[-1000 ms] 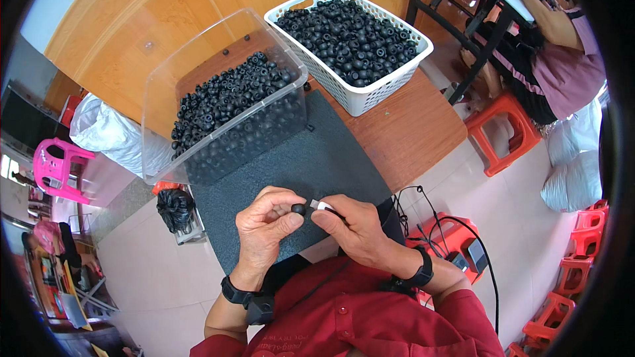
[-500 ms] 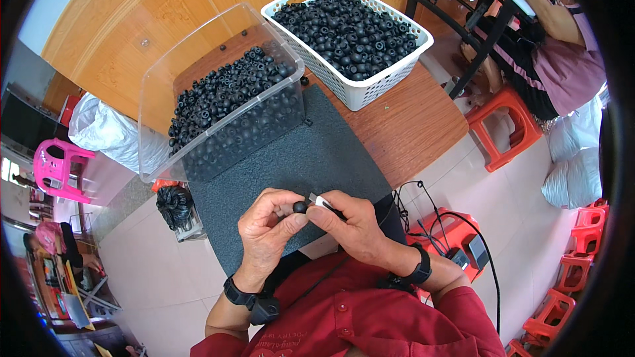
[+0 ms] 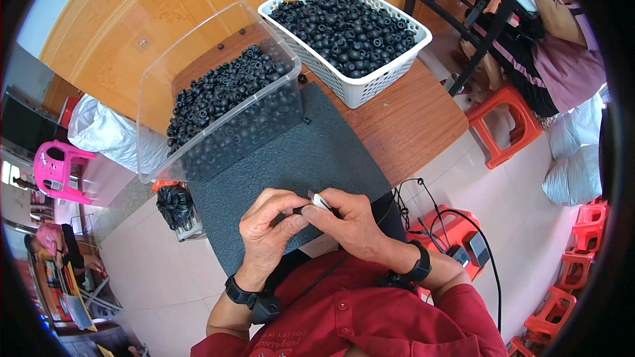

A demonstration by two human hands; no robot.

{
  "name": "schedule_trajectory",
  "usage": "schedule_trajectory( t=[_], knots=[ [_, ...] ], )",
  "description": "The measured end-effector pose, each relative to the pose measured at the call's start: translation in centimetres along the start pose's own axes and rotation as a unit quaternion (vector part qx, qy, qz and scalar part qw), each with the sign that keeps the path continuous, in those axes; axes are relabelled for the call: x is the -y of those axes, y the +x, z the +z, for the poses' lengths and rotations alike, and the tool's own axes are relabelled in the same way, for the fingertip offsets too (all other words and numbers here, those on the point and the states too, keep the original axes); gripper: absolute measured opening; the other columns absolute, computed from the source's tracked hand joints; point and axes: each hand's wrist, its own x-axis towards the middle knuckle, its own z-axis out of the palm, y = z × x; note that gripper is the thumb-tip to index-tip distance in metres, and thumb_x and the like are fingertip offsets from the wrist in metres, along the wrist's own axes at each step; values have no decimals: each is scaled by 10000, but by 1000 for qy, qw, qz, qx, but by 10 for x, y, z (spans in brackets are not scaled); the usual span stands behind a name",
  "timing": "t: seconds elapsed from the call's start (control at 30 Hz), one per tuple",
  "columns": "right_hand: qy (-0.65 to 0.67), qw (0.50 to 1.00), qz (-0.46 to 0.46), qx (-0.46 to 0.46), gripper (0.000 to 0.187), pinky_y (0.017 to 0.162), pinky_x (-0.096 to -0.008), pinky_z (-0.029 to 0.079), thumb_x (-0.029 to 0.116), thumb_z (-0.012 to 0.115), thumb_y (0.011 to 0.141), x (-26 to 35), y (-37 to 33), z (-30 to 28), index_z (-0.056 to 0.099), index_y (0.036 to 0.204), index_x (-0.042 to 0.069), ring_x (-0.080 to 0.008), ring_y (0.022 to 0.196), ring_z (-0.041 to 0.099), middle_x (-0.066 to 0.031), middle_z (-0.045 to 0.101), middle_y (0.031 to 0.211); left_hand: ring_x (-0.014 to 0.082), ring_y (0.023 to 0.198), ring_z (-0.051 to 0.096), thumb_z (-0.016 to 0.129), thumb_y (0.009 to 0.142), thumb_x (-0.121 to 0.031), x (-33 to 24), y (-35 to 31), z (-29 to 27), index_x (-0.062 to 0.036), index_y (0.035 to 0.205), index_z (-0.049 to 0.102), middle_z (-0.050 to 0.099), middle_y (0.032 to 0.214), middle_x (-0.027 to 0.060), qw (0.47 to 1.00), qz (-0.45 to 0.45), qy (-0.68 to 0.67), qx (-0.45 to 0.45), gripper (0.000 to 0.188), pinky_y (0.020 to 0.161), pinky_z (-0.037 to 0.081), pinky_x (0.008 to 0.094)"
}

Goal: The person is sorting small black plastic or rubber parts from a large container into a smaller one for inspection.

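My left hand [image 3: 266, 226] pinches a small round black part [image 3: 297, 211] between thumb and fingertips; most of it is hidden by the fingers. In my right hand [image 3: 352, 225] is a small knife [image 3: 320, 201] with a white and dark handle and a short metal blade. Its tip end sits right by the black part, and my two thumbs nearly meet. Both hands are over the near part of a dark textured mat [image 3: 311, 149]. Whether the blade touches the part cannot be made out.
Beyond the mat, a clear plastic bin [image 3: 218, 149] and a white perforated basket [image 3: 360, 89] hold many black hollow parts on a wooden table [image 3: 413, 122]. Cables [image 3: 489, 258] and a red stool [image 3: 440, 225] are at right. Another person [image 3: 565, 59] sits at far right.
The black part has turned or sunk deeper into my left fingers, so less of it shows. The knife has tilted slightly in my right hand. Both hands stay in nearly the same place.
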Motion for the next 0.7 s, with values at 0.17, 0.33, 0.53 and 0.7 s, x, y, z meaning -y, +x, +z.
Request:
schedule_trajectory(
  t=[0.17, 0.33, 0.53, 0.7],
  knots=[
    [53, 998, 14, 9, 165, 526, -216, 353, 140, 597, 882, 0, 0, -1, 561, 796, 3, -16, 652, 407, 50, 463, 664, 99, 745, 541, 745, 729, -99, 2, -1, -2, -24, 924, 682, 613, 889, 45, 999, -24, -39, 2, 219, 629, 437, 221],
    [73, 997, 31, 14, 152, 517, -211, 340, 122, 584, 880, -1, -1, -2, 557, 776, 13, -7, 650, 399, 63, 454, 663, 92, 757, 555, 742, 725, -80, 3, -4, 1, -24, 944, 690, 615, 895, 42, 993, -58, -100, -7, 232, 630, 443, 199],
    [72, 997, 37, 20, 140, 521, -207, 351, 117, 583, 878, -1, -2, -3, 577, 789, 9, -7, 647, 424, 51, 519, 683, 105, 749, 574, 739, 728, -64, 7, -7, 1, 1, 955, 684, 612, 897, 60, 985, -100, -139, -10, 243, 627, 462, 195],
    [86, 996, 30, 19, 124, 543, -214, 376, 105, 570, 878, 3, -1, -2, 599, 813, 4, -22, 650, 459, 19, 587, 720, 159, 707, 616, 720, 749, -52, 9, -7, 4, 59, 951, 660, 604, 885, 108, 959, -128, -252, -23, 238, 614, 535, 247]
  ],
)
